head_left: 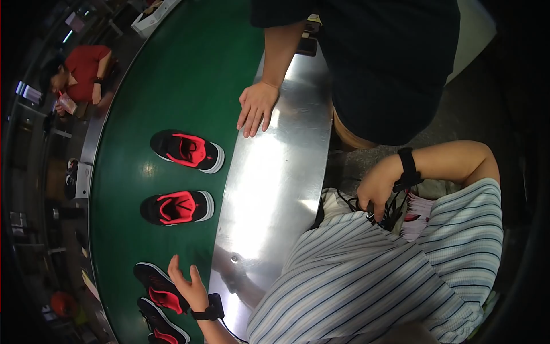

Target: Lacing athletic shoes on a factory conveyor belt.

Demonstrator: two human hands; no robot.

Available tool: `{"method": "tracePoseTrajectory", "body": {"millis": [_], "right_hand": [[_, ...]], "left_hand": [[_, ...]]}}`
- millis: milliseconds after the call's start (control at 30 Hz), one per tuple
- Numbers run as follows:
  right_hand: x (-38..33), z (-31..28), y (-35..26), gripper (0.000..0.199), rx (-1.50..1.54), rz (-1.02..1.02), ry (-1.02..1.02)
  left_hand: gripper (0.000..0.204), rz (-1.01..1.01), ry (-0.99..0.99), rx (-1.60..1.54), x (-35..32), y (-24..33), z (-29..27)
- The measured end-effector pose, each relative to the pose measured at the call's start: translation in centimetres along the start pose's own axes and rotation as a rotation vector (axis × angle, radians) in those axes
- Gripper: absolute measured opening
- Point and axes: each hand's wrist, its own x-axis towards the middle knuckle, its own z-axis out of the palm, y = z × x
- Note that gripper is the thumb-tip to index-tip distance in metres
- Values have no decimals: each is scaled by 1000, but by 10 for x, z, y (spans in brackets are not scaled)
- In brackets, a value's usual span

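My left hand [192, 286] is raised over the belt with its fingers apart and nothing in them. Next to it lie two black shoes with red lining: an upper shoe [153, 284], partly behind the hand, and a lower shoe [162, 324], cut by the shadowed rim. At my waist, my right hand [378, 184] is bent down with its fingers closed among black cords [392, 213]. A small dark piece shows at its fingertips, too small to name. Both my wrists wear black bands.
On the green conveyor belt [189, 74] sit a black-and-red shoe [189, 151] and another below it [177, 207]. A metal table [286, 155] runs alongside. A co-worker in dark clothes rests a hand [258, 109] at its edge. Across the belt, a person in red [86, 69] holds a cup.
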Motion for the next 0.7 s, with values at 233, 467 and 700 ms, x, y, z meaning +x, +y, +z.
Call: {"method": "tracePoseTrajectory", "body": {"millis": [233, 467, 700], "right_hand": [[-20, 13, -4, 37, -12, 42, 137], [6, 10, -7, 60, -553, 152, 329], [24, -55, -33, 28, 302, -363, 829]], "left_hand": [[44, 42, -7, 8, -4, -3, -4], [44, -51, 90, -42, -34, -12, -27], [33, -155, 237, 22, -128, 48, -69]]}}
